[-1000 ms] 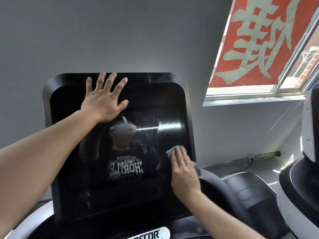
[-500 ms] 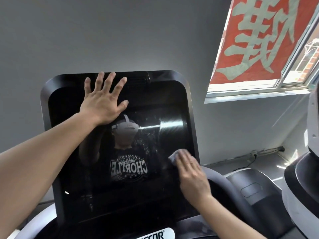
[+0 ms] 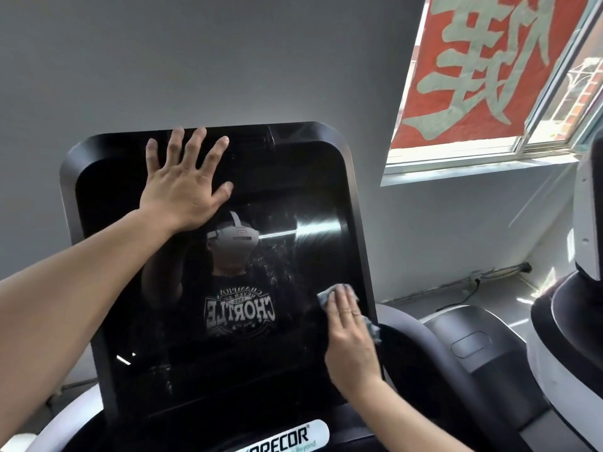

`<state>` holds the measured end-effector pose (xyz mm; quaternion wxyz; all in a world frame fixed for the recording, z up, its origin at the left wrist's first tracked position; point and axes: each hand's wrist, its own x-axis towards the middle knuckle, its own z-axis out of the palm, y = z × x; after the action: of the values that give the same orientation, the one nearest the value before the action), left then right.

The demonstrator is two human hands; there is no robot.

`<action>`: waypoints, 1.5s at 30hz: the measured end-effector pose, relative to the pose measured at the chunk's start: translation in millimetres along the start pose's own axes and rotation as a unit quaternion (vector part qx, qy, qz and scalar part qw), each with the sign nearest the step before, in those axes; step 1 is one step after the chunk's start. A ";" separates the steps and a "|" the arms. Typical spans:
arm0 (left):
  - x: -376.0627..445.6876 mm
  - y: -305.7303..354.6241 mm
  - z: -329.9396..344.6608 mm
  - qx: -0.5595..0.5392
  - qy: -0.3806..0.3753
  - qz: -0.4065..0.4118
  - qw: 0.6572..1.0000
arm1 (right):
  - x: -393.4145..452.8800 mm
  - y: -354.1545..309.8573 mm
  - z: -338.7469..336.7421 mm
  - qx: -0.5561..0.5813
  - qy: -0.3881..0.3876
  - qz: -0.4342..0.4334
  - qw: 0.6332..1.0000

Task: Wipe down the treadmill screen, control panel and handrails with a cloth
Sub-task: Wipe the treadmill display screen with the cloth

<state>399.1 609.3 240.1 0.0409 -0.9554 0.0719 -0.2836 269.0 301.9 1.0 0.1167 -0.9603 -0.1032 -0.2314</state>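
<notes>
The treadmill's large black screen (image 3: 287, 177) fills the middle of the view, glossy and streaked with smears near its centre. My left hand (image 3: 186, 187) lies flat against the upper left of the screen, fingers spread, holding nothing. My right hand (image 3: 350, 337) presses a small grey cloth (image 3: 324, 296) against the screen's lower right edge; the cloth pokes out above my fingertips and beside my palm. A dark curved handrail (image 3: 424, 350) runs just right of that hand. The control panel below the screen is mostly out of view.
A white badge with the brand name (image 3: 287, 435) sits under the screen. A second machine (image 3: 567, 347) in white and black stands at the right. A window with a red banner (image 3: 483, 70) is at upper right, and a cable (image 3: 470, 288) runs along the wall base.
My right hand with the cloth has slid slightly right and down along the screen's right edge. My left hand has stayed flat in place.
</notes>
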 end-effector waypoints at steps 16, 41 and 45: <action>1.4 1.5 3.0 0.005 0.016 -0.004 1.000 | -7.1 38.3 -7.9 -0.066 -0.014 -0.039 0.997; 0.7 2.4 3.6 0.008 0.018 -0.010 1.000 | -59.6 -15.2 17.4 0.000 -0.024 -0.035 0.999; 1.6 1.5 3.2 0.007 0.014 -0.006 1.000 | -52.9 34.3 8.0 0.015 0.006 0.042 0.999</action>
<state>402.0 607.7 238.1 0.0445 -0.9513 0.0649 -0.2980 234.9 263.8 -36.7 0.1413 -0.9606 -0.0656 -0.2301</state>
